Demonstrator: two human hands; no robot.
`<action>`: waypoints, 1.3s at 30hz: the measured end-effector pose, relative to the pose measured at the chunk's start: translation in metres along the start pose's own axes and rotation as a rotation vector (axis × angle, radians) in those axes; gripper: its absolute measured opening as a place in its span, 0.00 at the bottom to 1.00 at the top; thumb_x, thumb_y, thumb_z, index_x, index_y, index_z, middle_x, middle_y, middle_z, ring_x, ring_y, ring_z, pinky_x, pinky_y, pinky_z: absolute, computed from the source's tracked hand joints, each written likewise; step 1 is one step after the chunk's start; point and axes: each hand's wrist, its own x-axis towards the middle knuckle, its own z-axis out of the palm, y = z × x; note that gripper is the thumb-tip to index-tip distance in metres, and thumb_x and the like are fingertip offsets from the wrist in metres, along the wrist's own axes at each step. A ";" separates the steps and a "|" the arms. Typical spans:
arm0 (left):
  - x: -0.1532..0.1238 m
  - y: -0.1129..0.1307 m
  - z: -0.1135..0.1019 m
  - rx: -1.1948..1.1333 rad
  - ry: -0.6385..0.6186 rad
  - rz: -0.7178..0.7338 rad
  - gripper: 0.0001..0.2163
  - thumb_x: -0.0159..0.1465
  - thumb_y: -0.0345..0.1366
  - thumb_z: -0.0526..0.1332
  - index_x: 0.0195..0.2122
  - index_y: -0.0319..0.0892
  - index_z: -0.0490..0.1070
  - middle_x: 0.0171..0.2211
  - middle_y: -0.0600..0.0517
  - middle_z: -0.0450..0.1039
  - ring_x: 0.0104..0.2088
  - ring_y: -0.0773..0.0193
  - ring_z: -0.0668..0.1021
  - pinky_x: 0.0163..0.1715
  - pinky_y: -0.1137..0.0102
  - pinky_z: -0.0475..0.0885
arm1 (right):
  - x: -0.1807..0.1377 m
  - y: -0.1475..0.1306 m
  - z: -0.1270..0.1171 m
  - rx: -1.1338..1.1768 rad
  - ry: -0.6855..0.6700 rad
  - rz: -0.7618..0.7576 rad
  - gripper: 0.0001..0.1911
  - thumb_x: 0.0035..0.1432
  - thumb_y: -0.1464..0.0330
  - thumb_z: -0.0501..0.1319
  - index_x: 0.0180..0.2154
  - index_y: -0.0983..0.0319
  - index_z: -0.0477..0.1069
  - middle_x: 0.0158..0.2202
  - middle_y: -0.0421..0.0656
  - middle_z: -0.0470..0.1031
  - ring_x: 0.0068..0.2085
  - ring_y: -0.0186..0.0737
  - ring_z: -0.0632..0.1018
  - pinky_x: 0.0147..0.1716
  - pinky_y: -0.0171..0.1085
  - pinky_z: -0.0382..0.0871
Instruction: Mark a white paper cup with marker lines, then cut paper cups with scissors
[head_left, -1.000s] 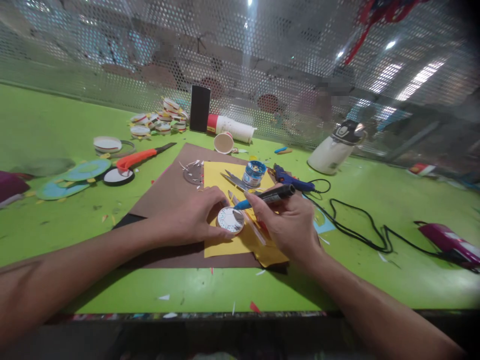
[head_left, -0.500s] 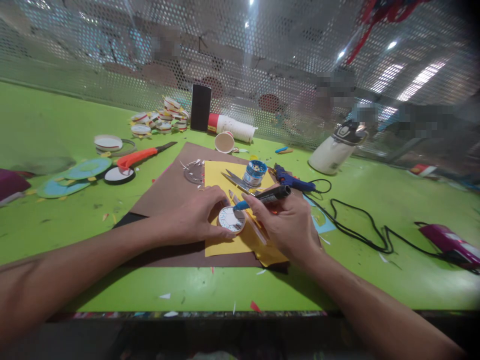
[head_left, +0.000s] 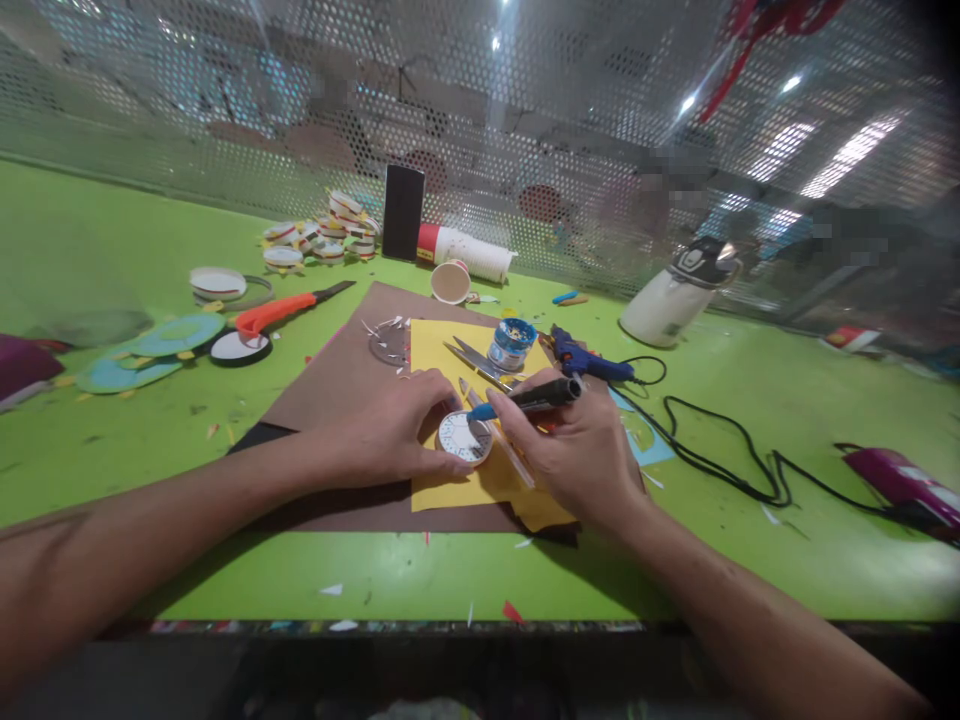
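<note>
My left hand (head_left: 409, 425) is closed around the left edge of a small round white disc (head_left: 463, 440), thumb at the front and fingers behind. Dark pen marks and lines cover the disc's top. In my right hand (head_left: 574, 440) is a marker pen (head_left: 525, 402) with a blue front and a black rear end; its tip meets the disc's upper part. Under the disc lies a yellow paper sheet (head_left: 435, 490) on brown card (head_left: 330, 365). Scissors (head_left: 480, 362) with open blades and a small blue-rimmed tub (head_left: 512, 345) sit just beyond my hands.
A blue glue gun (head_left: 589, 362) with a black cord (head_left: 727, 480) lies to the right, before a white kettle (head_left: 667, 300). An orange-handled cutting tool (head_left: 277, 312) and blue discs (head_left: 180, 337) are at left. Behind stand a phone (head_left: 403, 212) and stacked paper cups (head_left: 472, 256).
Both hands keep their holds on the disc and marker. The marker has shifted very slightly at the disc, and the whole view has drifted a little.
</note>
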 end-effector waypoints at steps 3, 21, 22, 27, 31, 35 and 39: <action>0.000 0.000 0.000 -0.006 0.008 0.000 0.17 0.53 0.46 0.68 0.38 0.41 0.68 0.34 0.52 0.68 0.34 0.60 0.69 0.33 0.66 0.63 | -0.001 -0.004 0.000 -0.082 0.030 -0.046 0.12 0.57 0.66 0.64 0.23 0.63 0.71 0.19 0.38 0.73 0.20 0.31 0.70 0.22 0.30 0.64; -0.001 -0.002 0.000 -0.007 0.012 -0.001 0.19 0.54 0.49 0.67 0.38 0.42 0.67 0.34 0.52 0.68 0.33 0.59 0.70 0.31 0.66 0.63 | -0.004 0.000 0.007 0.185 0.120 0.043 0.08 0.56 0.67 0.65 0.26 0.61 0.70 0.22 0.37 0.74 0.22 0.32 0.75 0.22 0.30 0.71; -0.001 -0.003 0.000 -0.006 0.015 0.002 0.19 0.54 0.49 0.68 0.38 0.42 0.67 0.34 0.52 0.68 0.33 0.60 0.69 0.31 0.66 0.63 | -0.004 0.000 0.007 0.187 0.106 0.044 0.07 0.56 0.67 0.64 0.27 0.61 0.71 0.22 0.37 0.75 0.23 0.33 0.75 0.22 0.30 0.71; 0.000 -0.002 0.000 -0.010 0.016 0.019 0.18 0.54 0.47 0.68 0.37 0.42 0.66 0.35 0.52 0.68 0.34 0.60 0.70 0.32 0.67 0.64 | -0.004 -0.001 0.008 0.195 0.050 0.068 0.06 0.56 0.68 0.64 0.28 0.61 0.71 0.22 0.38 0.75 0.24 0.35 0.77 0.23 0.32 0.73; 0.000 -0.001 0.000 -0.010 0.018 0.024 0.17 0.54 0.47 0.67 0.36 0.42 0.66 0.34 0.52 0.68 0.33 0.60 0.69 0.31 0.67 0.64 | -0.004 -0.002 0.007 0.170 0.040 0.033 0.05 0.56 0.68 0.63 0.28 0.61 0.72 0.22 0.38 0.76 0.25 0.36 0.78 0.23 0.32 0.74; 0.000 -0.001 0.000 -0.003 0.015 0.012 0.17 0.54 0.46 0.67 0.37 0.41 0.66 0.34 0.52 0.67 0.33 0.60 0.69 0.31 0.67 0.64 | -0.004 -0.002 0.006 0.145 0.024 0.017 0.04 0.56 0.69 0.64 0.29 0.61 0.73 0.24 0.39 0.77 0.25 0.36 0.79 0.24 0.32 0.75; 0.000 -0.003 0.001 -0.018 0.023 0.034 0.17 0.54 0.46 0.67 0.37 0.42 0.66 0.35 0.52 0.68 0.33 0.61 0.70 0.31 0.67 0.64 | -0.005 0.000 0.007 0.146 0.030 0.034 0.04 0.55 0.69 0.64 0.29 0.61 0.73 0.23 0.39 0.78 0.25 0.37 0.80 0.25 0.33 0.75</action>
